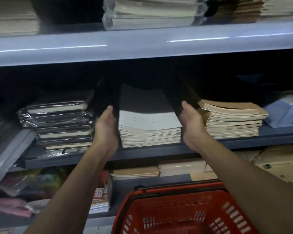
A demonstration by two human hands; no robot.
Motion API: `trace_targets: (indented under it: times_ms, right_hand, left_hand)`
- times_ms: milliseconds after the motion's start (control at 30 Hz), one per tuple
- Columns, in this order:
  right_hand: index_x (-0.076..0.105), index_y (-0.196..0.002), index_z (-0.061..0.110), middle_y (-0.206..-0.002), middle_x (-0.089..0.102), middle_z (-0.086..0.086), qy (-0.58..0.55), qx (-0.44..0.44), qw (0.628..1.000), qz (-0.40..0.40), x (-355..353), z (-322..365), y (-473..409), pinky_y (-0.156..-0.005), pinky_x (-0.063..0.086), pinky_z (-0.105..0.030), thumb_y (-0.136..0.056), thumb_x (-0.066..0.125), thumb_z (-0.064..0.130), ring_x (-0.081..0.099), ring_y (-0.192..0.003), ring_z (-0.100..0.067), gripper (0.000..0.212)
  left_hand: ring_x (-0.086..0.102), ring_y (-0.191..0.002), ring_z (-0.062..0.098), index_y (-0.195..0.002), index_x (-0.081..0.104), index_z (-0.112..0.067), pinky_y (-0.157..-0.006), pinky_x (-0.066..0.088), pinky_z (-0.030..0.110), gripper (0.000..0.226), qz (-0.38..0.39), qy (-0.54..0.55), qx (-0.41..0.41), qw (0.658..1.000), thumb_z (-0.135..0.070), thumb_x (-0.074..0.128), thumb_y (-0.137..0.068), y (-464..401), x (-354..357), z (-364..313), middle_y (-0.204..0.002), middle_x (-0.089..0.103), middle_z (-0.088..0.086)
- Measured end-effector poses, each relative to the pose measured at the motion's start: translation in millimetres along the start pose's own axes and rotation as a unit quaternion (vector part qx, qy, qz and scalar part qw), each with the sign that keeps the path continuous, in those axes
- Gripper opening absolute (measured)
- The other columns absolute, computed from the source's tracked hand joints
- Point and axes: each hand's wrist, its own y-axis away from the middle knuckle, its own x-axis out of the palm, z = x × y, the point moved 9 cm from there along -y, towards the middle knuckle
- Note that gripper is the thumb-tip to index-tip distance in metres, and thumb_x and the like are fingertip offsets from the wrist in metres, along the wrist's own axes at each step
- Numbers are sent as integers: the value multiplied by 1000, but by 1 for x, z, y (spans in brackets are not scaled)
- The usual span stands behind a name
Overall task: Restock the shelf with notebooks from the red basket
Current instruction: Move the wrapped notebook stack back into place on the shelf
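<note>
Two bare arms reach up to the middle shelf (159,150) of a dim stationery rack, where a stack of pale-covered notebooks (150,130) lies flat between the palms. The left hand (107,125) presses flat against the stack's left side, fingers straight and pointing into the shelf; the right hand (192,122) does the same on the right side, thumb up, fingers straight and gripping nothing. The stack's long axis runs front to back, its page edges facing the camera and its far end lost in the shadow under the shelf above. The top cover is light grey with small faint marks.

Just to the left stands a pile of dark books in clear wrap (57,125), touching or nearly touching the back of the left hand. Just to the right sits a stack of tan-covered notebooks (232,120), its upper books skewed, page edges also toward the camera. A blue packet (284,114) lies farther right on the same shelf.

Below, near the person, the red basket (184,215) hangs under the right forearm; its slotted bottom shows and no notebooks can be made out in the visible part. The upper shelf (142,46) carries wrapped paper stacks (150,12). On the lower shelf lie more tan and cream notebooks (159,170).
</note>
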Motion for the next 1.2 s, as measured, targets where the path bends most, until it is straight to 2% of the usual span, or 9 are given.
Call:
trace_targets:
  times_ms: [67, 100, 200, 333, 567, 867, 1000, 1133, 1200]
  right_hand:
    - [72, -103, 20, -88, 79, 7, -3, 2, 1000, 19, 7, -4, -17, -82, 52, -31, -106, 48, 36, 74, -91, -12, 29]
    - [72, -107, 20, -93, 80, 8, 17, -3, 1000, 25, 9, -7, -25, -88, 53, -33, -105, 50, 39, 74, -93, -10, 30]
    - [59, -144, 22, -142, 64, 5, 47, 6, 997, 67, 15, -17, -37, -122, 32, -49, -77, 71, 68, 54, -137, -18, 82]
    - [52, -151, 22, -153, 54, 0, 21, 6, 992, 126, 18, -27, -46, -124, 24, -56, -54, 79, 79, 44, -146, -26, 116]
    - [60, -144, 24, -144, 62, -2, -35, 50, 991, 122, 18, -35, -47, -121, 28, -58, -68, 76, 62, 52, -139, -31, 86]
    - [60, -144, 22, -151, 55, -2, -18, 51, 991, 119, 20, -37, -47, -123, 24, -57, -45, 86, 68, 45, -145, -29, 112]
    - [60, -143, 25, -149, 58, 0, -6, 38, 993, 111, 19, -32, -42, -124, 24, -59, -53, 83, 73, 47, -143, -27, 105]
    - [70, -129, 17, -124, 74, -5, -10, 32, 998, 58, 16, -22, -30, -116, 41, -57, -95, 59, 49, 66, -122, -31, 49]
    - [67, -134, 18, -129, 72, -3, -16, 24, 999, 41, 10, -23, -26, -119, 38, -54, -95, 59, 51, 64, -126, -27, 53]
  left_hand:
    - [67, -116, 35, -136, 61, -8, -96, 51, 45, 58, -17, -14, 7, 1000, -52, 43, -101, -13, -1, 0, -120, 72, 13]
    - [69, -111, 36, -131, 64, -6, -94, 53, 46, 58, -17, -23, 9, 1000, -50, 43, -100, -18, 2, 1, -116, 73, 15]
    - [72, -97, 39, -107, 73, -1, -93, 54, 49, 50, -5, -48, 13, 999, -43, 48, -96, -27, 11, 4, -101, 74, 21]
    - [69, -64, 24, -74, 69, -6, -72, 53, 35, 40, -11, -72, 23, 997, -27, 45, -99, -37, 8, 8, -68, 70, 9]
    - [67, -60, 22, -57, 74, -12, -63, 50, 29, 52, 19, -111, 23, 993, -25, 43, -97, -44, 11, 10, -65, 71, 6]
    - [70, -68, 27, -75, 74, -9, -72, 52, 35, 43, 17, -87, 10, 996, -30, 43, -97, -39, 10, 11, -73, 73, 10]
    - [70, -68, 26, -76, 72, -7, -71, 52, 34, 44, 8, -93, 15, 995, -29, 42, -100, -38, 11, 8, -70, 72, 9]
    - [74, -73, 26, -80, 77, -12, -72, 55, 34, 45, 30, -97, 2, 995, -36, 45, -100, -29, 11, 4, -81, 76, 10]
    - [74, -81, 26, -91, 76, -11, -74, 55, 34, 40, 28, -102, 18, 994, -34, 45, -101, -23, 9, -1, -87, 77, 9]
